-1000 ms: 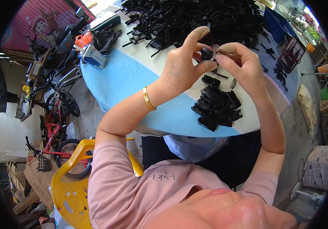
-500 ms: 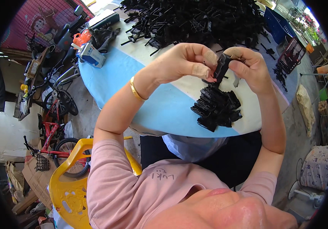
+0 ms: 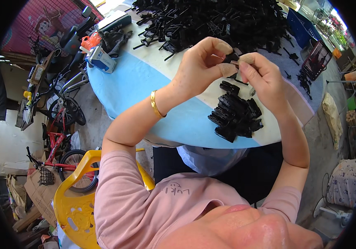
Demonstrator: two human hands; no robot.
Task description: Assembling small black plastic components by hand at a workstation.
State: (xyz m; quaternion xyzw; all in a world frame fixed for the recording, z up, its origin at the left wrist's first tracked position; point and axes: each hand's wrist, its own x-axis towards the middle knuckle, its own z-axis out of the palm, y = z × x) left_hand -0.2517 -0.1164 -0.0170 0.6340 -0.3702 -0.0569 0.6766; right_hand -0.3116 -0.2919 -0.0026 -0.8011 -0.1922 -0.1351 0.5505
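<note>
Above the table, my left hand (image 3: 201,64) and my right hand (image 3: 261,76) meet, fingertips pinched together with tape on several of them. A small black plastic part (image 3: 234,57) sits between both sets of fingertips, mostly hidden by them. Just below, close to the table's near edge, lies a compact stack of black plastic parts (image 3: 234,114). Beyond my hands spreads a large heap of similar black parts (image 3: 211,25).
The table has a blue and cream cloth (image 3: 145,93). On its left stand a drink carton (image 3: 102,60) and an orange bag (image 3: 90,41); on its right, a blue basket (image 3: 301,28) and a dark red basket (image 3: 317,60). A yellow chair (image 3: 76,203) is at my left.
Both hands have shifted slightly upward, toward the large heap. The black part, plainly visible upright before, is now turned and mostly covered by my fingers.
</note>
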